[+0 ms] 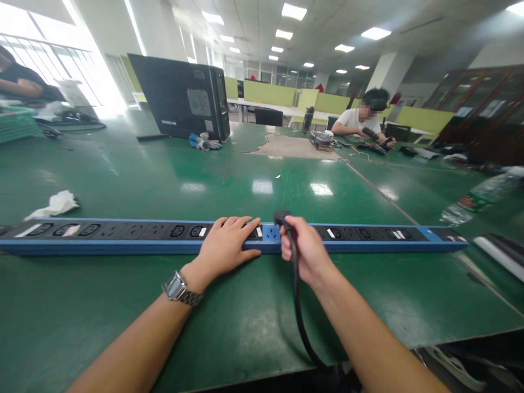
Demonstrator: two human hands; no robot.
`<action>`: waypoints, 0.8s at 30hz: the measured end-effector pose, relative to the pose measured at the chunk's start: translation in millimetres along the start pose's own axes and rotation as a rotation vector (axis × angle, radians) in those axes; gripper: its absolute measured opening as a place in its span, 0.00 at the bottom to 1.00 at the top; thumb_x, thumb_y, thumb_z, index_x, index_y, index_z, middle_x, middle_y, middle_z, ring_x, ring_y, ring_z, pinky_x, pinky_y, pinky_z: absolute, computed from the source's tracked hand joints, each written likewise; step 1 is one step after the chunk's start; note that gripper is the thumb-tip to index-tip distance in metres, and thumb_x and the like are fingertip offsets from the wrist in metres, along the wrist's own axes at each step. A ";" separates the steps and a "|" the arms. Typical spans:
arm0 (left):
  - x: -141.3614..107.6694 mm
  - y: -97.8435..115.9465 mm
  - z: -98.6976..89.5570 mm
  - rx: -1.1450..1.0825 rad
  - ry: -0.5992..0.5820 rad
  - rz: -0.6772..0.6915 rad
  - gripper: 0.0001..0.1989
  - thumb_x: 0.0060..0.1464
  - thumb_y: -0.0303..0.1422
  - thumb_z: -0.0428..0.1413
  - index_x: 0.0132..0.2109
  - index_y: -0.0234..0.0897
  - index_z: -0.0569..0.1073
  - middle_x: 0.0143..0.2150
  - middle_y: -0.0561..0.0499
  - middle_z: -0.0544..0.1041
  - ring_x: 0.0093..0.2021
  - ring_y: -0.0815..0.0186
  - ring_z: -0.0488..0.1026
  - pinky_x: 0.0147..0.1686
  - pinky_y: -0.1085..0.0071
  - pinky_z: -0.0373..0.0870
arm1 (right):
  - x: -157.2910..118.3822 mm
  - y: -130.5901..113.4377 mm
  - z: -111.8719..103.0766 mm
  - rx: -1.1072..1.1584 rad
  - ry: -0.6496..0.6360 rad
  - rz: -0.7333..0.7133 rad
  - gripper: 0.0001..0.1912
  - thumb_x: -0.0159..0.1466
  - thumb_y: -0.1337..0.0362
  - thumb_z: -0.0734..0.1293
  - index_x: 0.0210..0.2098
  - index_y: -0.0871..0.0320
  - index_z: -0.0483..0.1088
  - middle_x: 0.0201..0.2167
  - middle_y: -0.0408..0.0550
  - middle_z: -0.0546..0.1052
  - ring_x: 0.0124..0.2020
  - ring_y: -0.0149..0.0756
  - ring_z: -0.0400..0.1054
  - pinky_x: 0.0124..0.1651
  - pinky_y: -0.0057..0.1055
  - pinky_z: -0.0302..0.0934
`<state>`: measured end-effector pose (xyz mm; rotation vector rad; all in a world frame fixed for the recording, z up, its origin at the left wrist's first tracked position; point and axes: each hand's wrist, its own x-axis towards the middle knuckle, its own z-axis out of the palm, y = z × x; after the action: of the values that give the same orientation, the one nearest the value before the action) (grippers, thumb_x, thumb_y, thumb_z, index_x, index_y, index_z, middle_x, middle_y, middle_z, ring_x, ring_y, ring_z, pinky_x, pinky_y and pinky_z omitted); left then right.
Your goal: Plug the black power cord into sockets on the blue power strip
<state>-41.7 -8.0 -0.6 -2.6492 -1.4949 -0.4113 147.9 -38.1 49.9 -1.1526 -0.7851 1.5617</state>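
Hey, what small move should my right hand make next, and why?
Probably line the black plug up with the blue socket: your right hand holds it near that socket, whose slots show uncovered, while your left hand rests on the power strip.

Place: open-plan office doubling as an electrical workshop. As office evidence we list, far: yellow-green partitions point(270, 93), white desks point(287, 111) and ceiling light panels point(293, 11); far right, one glass-fronted cabinet point(485, 103). As workshop evidence we enter, near: one green-topped worktable point(229, 188) bearing a long socket strip point(271, 233); far left, one black computer case point(176, 98); far right, one person point(352, 122) handling a tool point(370, 134).
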 end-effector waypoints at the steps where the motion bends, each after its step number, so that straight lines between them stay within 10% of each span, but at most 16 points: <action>1: 0.4 0.7 0.3 0.002 -0.001 0.000 0.34 0.54 0.46 0.58 0.65 0.41 0.63 0.62 0.42 0.69 0.59 0.48 0.66 0.58 0.50 0.59 | -5.2 -13.1 -5.6 0.029 0.007 -0.065 0.18 0.65 0.56 0.58 0.22 0.58 0.64 0.10 0.35 0.60 0.09 0.23 0.52 0.14 0.21 0.48; 5: 2.1 3.0 0.4 0.014 0.004 -0.006 0.35 0.54 0.47 0.58 0.65 0.41 0.62 0.62 0.42 0.70 0.59 0.49 0.66 0.58 0.50 0.58 | -13.5 -47.9 -46.5 -0.023 0.098 -0.210 0.20 0.64 0.51 0.61 0.22 0.57 0.63 0.09 0.35 0.59 0.09 0.24 0.53 0.14 0.22 0.48; 11: 2.0 2.4 1.3 0.019 0.002 -0.004 0.34 0.54 0.47 0.58 0.65 0.39 0.63 0.61 0.42 0.70 0.58 0.48 0.66 0.57 0.50 0.58 | 5.1 -11.6 -101.4 -0.150 0.220 0.030 0.22 0.63 0.51 0.63 0.19 0.58 0.63 0.07 0.35 0.57 0.08 0.25 0.51 0.12 0.23 0.47; 24: 0.8 3.1 0.1 0.046 0.001 -0.013 0.34 0.55 0.48 0.58 0.65 0.40 0.63 0.61 0.43 0.71 0.58 0.50 0.67 0.58 0.53 0.58 | -3.0 -7.5 -105.0 -0.220 0.242 -0.155 0.21 0.58 0.49 0.69 0.20 0.60 0.66 0.09 0.39 0.63 0.10 0.25 0.56 0.14 0.22 0.51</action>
<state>-38.6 -9.0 -0.3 -2.6057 -1.5032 -0.3743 249.4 -44.8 22.3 -1.3761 -0.8763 1.2033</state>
